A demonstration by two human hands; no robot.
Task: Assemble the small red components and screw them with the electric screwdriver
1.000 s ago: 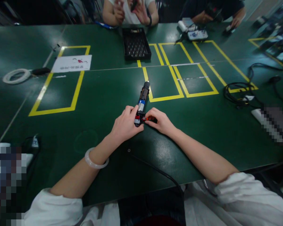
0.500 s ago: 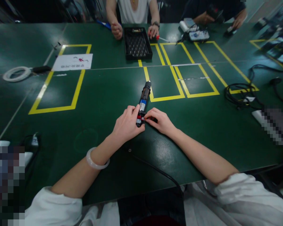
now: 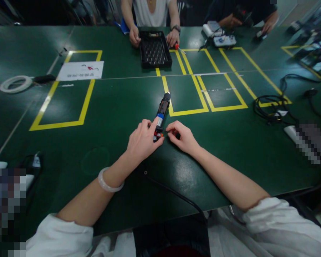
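Observation:
An electric screwdriver (image 3: 163,104) lies on the green table with its inner parts exposed: a black nose with a thin bit, a silver and blue motor section, and small red and orange parts at the near end. My left hand (image 3: 142,137) grips its near end, index finger along the motor and thumb by the red parts. Just right of the tool, my right hand (image 3: 184,137) is held apart from it, fingers curved, with a small gap between thumb and index finger and nothing visible in them.
Across the table (image 3: 117,103) a co-worker's hands touch a black tray (image 3: 156,65) beside a red-handled screwdriver (image 3: 177,46). A black cable (image 3: 176,193) runs near my wrists. A coiled cable (image 3: 267,107) lies right; a white paper (image 3: 79,71) and a white ring (image 3: 14,85) lie left.
My right hand has let go of the small parts at the tool's near end and drawn slightly right. My left hand keeps its hold. The co-worker's hand has moved onto the tray's edge.

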